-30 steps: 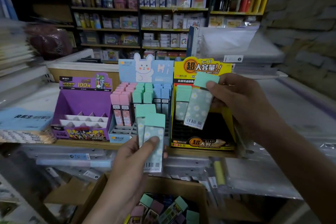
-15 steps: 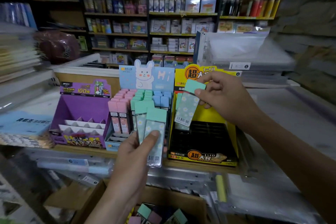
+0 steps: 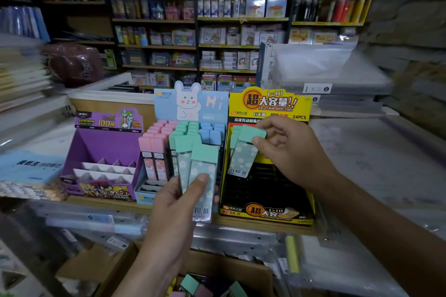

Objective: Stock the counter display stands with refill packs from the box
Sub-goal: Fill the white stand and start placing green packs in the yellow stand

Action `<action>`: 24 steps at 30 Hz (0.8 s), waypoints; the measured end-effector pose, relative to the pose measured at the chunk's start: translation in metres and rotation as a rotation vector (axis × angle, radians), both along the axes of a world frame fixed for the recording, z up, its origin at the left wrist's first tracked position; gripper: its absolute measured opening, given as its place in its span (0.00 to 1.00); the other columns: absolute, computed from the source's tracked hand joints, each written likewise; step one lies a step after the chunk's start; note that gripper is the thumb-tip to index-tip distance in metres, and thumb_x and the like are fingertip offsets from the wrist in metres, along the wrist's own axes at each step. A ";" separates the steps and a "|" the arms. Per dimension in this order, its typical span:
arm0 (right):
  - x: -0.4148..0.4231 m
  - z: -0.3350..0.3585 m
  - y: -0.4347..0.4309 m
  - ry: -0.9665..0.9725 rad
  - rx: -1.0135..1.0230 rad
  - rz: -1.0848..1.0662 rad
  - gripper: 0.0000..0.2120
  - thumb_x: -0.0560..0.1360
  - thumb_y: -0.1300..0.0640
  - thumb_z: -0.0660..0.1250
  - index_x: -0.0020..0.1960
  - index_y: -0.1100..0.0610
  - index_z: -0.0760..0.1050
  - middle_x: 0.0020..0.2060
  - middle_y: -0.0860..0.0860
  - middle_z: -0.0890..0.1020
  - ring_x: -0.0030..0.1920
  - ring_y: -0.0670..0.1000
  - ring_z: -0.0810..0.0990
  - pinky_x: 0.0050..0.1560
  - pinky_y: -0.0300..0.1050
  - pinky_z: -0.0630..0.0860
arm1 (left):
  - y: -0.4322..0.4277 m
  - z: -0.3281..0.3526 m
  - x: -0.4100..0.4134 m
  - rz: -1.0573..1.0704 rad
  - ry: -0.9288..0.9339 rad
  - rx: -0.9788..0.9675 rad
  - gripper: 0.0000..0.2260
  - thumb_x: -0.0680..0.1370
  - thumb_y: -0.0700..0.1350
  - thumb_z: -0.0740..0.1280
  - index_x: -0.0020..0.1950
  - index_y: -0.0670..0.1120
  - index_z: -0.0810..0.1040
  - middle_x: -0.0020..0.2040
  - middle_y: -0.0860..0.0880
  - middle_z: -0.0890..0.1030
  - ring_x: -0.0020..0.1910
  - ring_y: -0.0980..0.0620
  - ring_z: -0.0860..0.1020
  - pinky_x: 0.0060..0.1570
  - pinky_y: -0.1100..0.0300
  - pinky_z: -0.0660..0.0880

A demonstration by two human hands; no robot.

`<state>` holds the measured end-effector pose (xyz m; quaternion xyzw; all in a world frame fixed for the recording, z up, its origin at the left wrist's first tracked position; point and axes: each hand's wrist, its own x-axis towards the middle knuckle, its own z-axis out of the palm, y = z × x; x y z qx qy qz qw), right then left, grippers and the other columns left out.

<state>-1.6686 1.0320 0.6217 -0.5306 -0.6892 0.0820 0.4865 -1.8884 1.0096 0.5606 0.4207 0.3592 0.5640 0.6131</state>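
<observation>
Right hand pinches green pack by cap, thumb and fingers curled round it. Pack tilted over rear slots of yellow stand, beside green packs standing there. Left hand grips two packs, fanned, thumb pressing front one, before blue stand. Purple stand at left. Box below counter, loose packs inside.

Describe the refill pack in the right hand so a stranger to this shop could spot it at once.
Find the yellow display stand, rightmost on the counter. In front of its header, the right hand pinches one mint-green pack with daisy print by its cap. Unlike the matching packs fanned in the left hand, it hangs alone, tilted, over that stand.
</observation>
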 end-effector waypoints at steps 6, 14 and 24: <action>0.000 0.003 -0.002 -0.043 0.021 -0.004 0.06 0.75 0.59 0.73 0.51 0.52 0.80 0.37 0.58 0.81 0.38 0.58 0.78 0.41 0.57 0.77 | 0.000 0.001 -0.001 0.000 0.006 -0.004 0.09 0.71 0.50 0.72 0.49 0.52 0.87 0.44 0.45 0.86 0.42 0.49 0.84 0.41 0.58 0.82; 0.001 -0.001 0.001 -0.051 -0.009 0.025 0.10 0.75 0.58 0.73 0.55 0.49 0.80 0.36 0.53 0.80 0.37 0.54 0.79 0.42 0.57 0.79 | 0.004 0.001 -0.003 -0.009 0.001 0.008 0.08 0.73 0.48 0.71 0.50 0.51 0.87 0.43 0.46 0.86 0.39 0.49 0.84 0.40 0.58 0.81; -0.003 -0.003 0.001 -0.130 -0.003 0.042 0.09 0.78 0.62 0.67 0.54 0.49 0.76 0.37 0.53 0.78 0.34 0.52 0.81 0.36 0.56 0.80 | 0.006 0.003 -0.001 -0.031 -0.002 0.029 0.10 0.70 0.50 0.72 0.49 0.50 0.87 0.43 0.45 0.86 0.38 0.49 0.84 0.37 0.60 0.81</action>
